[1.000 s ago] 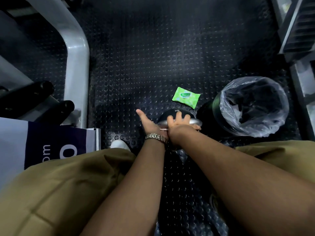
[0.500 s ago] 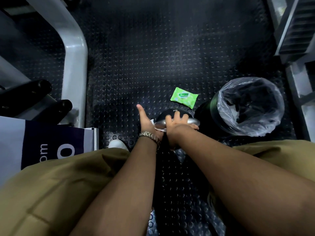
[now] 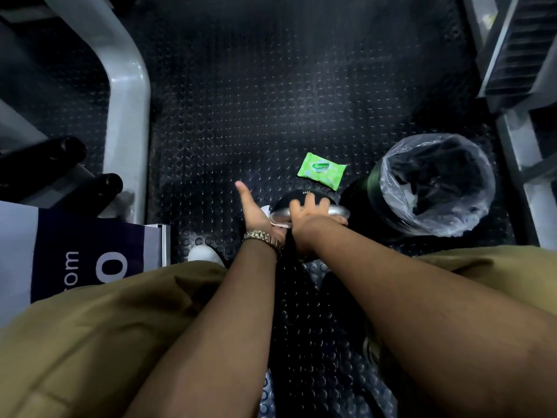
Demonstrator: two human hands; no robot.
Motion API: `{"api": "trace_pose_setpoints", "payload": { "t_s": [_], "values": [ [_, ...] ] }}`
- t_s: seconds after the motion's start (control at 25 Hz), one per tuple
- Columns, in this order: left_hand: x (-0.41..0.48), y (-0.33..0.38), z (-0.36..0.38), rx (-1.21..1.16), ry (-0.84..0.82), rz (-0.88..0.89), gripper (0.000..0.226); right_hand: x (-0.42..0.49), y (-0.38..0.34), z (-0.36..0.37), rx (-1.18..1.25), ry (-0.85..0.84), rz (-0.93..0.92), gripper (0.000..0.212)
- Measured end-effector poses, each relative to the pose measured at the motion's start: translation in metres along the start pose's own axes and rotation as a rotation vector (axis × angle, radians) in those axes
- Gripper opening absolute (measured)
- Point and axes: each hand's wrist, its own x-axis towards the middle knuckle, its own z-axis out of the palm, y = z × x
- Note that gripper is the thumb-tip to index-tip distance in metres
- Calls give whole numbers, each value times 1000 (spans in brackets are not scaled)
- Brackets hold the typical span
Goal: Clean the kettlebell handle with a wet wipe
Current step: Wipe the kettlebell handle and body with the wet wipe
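Both forearms reach straight down from above toward a kettlebell (image 3: 301,197) that stands on the black studded floor mat (image 3: 241,116), between the person's olive-trousered knees (image 3: 105,327). The right hand (image 3: 310,217) is curled over the silver handle (image 3: 337,210), fingers draped across the top and gripping it. The left hand (image 3: 254,211), with a metal watch (image 3: 263,238) at the wrist, sits at the handle's left end with the thumb stuck out and up; a white wet wipe (image 3: 278,223) shows between its palm and the handle, so it appears to be pressing the wipe there, though its fingers are hidden. Just beyond the kettlebell lies a green pack of wipes (image 3: 322,170), flat on the mat. Close to the right stands a dark bin (image 3: 370,194) lined with a clear plastic bag (image 3: 437,185), near the kettlebell's right side. To the left are a grey machine frame (image 3: 129,110) and a blue-and-white sign (image 3: 84,260).
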Motion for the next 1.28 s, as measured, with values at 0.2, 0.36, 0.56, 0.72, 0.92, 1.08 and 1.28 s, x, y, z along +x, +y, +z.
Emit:
{"api": "trace_pose_setpoints", "payload": {
  "t_s": [0.2, 0.36, 0.56, 0.72, 0.92, 1.08, 1.28],
  "values": [
    [-12, -8, 8, -59, -3, -18, 107, -1, -2, -3, 30, -10, 0, 122],
    [-2, -2, 5, -31, -33, -67, 121, -4, 5, 0, 20, 34, -28, 111],
    [-15, -5, 8, -108, -52, -77, 120, 1, 0, -1, 27, 2, 2, 112],
    [-4, -5, 8, -109, -22, -114, 130, 5, -1, 0, 53, -6, 0, 108],
    [0, -3, 3, -38, 2, -164, 117, 3, 6, 3, 56, 50, -28, 97],
    [-4, -13, 6, 54, 123, -1, 47, 8, 10, 6, 101, 92, -96, 78],
    [24, -7, -35, 582, 327, 112, 43, -12, 25, 15, 273, 375, -208, 65]
  ]
}}
